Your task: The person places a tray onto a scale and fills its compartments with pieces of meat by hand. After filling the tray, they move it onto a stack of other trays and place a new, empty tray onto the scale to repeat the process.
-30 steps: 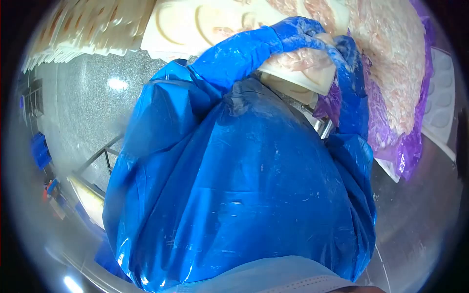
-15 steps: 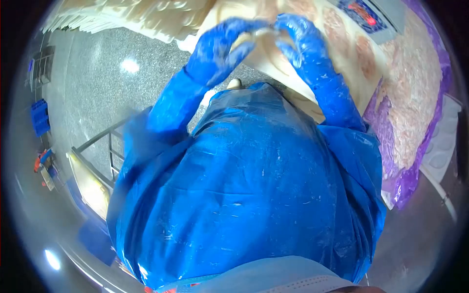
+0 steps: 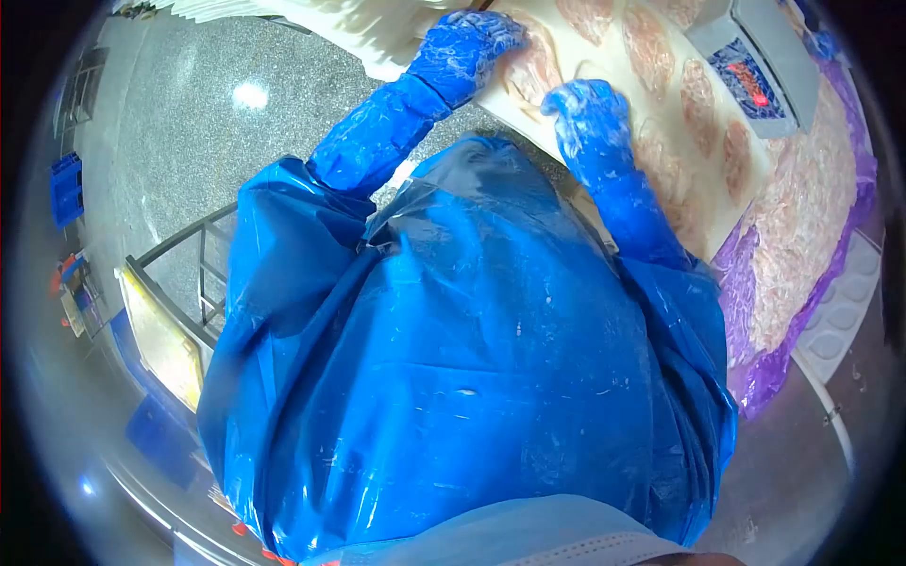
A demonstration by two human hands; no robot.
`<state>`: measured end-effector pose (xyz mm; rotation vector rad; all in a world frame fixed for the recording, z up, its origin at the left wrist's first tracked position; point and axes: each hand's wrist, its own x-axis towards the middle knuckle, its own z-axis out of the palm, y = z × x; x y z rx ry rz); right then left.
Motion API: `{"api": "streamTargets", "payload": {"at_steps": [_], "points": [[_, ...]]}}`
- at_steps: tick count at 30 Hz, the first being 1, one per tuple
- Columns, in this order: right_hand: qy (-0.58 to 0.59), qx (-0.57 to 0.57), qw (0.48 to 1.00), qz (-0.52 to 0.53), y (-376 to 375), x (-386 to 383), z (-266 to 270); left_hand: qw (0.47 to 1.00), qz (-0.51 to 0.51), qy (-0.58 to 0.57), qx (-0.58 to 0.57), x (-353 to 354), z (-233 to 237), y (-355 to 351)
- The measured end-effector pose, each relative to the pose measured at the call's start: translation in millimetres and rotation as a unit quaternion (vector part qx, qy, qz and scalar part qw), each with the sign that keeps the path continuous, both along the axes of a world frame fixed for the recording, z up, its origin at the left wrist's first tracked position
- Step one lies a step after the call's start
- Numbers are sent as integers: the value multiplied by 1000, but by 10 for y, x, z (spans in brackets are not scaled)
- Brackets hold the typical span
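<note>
My left hand point(image 3: 467, 52), in a wet blue glove, lies at the left edge of a white tray point(image 3: 612, 52). Its fingers reach onto a pale pink portion of minced meat point(image 3: 535, 68) in one of the tray's hollows. At the near end of that portion is my right hand point(image 3: 590, 118), gloved in blue with whitish smears. Its fingers are curled in, and what may be between them is hidden. Several more oval meat portions point(image 3: 649, 52) fill other hollows of the tray.
To the right, a grey scale point(image 3: 802, 71) with a red-lit display stands by the tray. A large mass of minced meat point(image 3: 807, 236) lies in purple film point(image 3: 755, 382). Stacked white trays point(image 3: 377, 28) are at upper left, and a dark metal frame point(image 3: 175, 264) stands at my left.
My hands have moved apart, the left up and the right down, onto the meat portion at the tray's left side. The view has shifted, showing more of the tray and the scale.
</note>
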<state>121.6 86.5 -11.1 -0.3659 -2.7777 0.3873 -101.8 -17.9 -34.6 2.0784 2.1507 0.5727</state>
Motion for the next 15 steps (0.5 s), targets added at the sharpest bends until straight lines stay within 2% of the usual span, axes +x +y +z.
{"api": "streamTargets", "payload": {"at_steps": [1, 3, 5, 6, 7, 8, 9, 10, 11, 12, 13, 15], "points": [[-90, -31, 994, -45, -56, 42, 88, 999, -8, -1, 38, -11, -62, 15], [-74, -34, 993, -90, -83, 3, -12, 993, -28, -5, 115, -2, -180, 42], [78, 117, 989, -38, -63, -48, -200, 991, -45, -4, 122, 20, -123, 7], [17, 33, 999, -10, -104, 41, -103, 991, -32, 27, 128, 44, -74, -33], [18, 35, 999, -18, -64, 202, -176, 989, -19, 58, 136, 87, -25, -43], [57, -100, 992, -43, -8, 474, -328, 981, 10, 63, 185, 217, 53, 9], [96, -231, 966, -69, -43, 542, -129, 981, 2, 60, 186, 423, 69, 32], [130, -77, 986, -63, 37, 719, 142, 987, 21, 5, 158, 674, 50, 33], [204, -253, 944, -53, 137, 972, 143, 990, 38, -52, 127, 923, 19, 4], [139, -228, 947, -178, 121, 1272, 258, 991, -19, -98, 93, 1165, -13, -65], [135, -224, 947, -186, 197, 1565, 266, 990, -26, -105, 94, 1256, -16, -76], [209, -247, 900, -294, 280, 2046, 218, 997, -55, -25, 48, 1284, 1, -118]]}}
